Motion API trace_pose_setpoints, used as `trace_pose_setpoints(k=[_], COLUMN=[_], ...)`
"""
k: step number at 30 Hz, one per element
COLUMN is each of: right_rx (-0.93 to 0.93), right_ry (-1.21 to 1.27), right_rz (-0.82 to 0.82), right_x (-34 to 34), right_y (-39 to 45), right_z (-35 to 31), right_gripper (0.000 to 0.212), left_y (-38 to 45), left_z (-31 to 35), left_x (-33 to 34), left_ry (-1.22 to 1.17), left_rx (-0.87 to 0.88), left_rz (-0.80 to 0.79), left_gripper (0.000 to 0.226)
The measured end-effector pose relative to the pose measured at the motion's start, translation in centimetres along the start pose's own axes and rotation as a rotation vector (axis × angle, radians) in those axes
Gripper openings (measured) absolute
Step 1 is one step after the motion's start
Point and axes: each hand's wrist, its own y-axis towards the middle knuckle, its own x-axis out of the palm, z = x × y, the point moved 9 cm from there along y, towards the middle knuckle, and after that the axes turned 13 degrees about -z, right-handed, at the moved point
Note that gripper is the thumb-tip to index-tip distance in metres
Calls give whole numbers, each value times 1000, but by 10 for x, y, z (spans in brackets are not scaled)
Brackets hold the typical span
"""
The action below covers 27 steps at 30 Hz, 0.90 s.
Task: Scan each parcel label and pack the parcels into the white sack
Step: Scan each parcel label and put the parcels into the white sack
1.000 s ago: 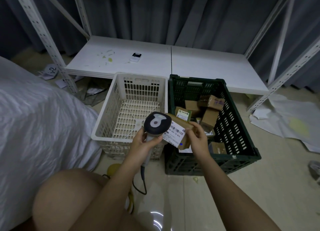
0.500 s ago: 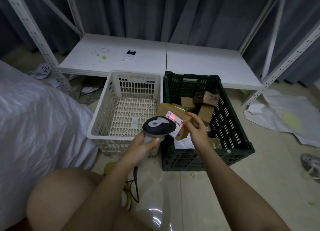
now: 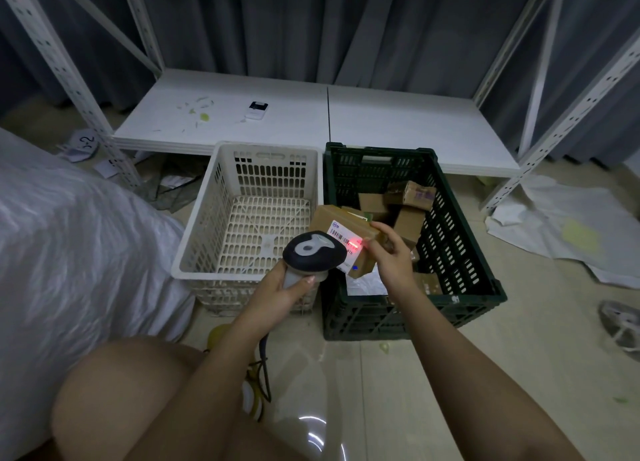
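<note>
- Head view, centre of the frame: the left hand curls round the pale handle of a handheld barcode scanner with a black, rounded head, thumb laid along the grip; a dark cable drops from the handle toward the floor.
- Just right of the scanner, the right hand pinches a small brown cardboard parcel by its right end, fingers wrapped behind it and thumb in front.
- The parcel is held tilted above the gap between the two crates, its white barcode label facing the scanner head; a red scan light glows on the label's right part (a small blue spot shows lower down).
- Centre right: a dark green slatted plastic crate on the floor holds several more brown cardboard boxes and something white at its near end.
- Touching its left side stands a white perforated plastic basket.
- Left edge: the large white woven sack bulges into the frame.
- Upper half: a low white shelf board on a perforated metal rack, with a small black-and-white device on it.
</note>
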Motion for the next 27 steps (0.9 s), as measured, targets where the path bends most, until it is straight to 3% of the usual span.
trace_pose_setpoints(k=[15, 22, 27], right_rx=[-14, -137, -293], right_ry=[42, 49, 113], right_rz=[-10, -60, -168], right_x=[6, 44, 112], right_y=[-2, -7, -12], right_z=[-8, -80, -168], right_gripper=[33, 51, 41], left_y=[0, -18, -78], left_z=[9, 91, 180], left_x=[-8, -72, -131], left_ry=[-21, -145, -55], left_rx=[29, 222, 429], left_rz=[41, 300, 539], left_gripper=[39, 45, 45])
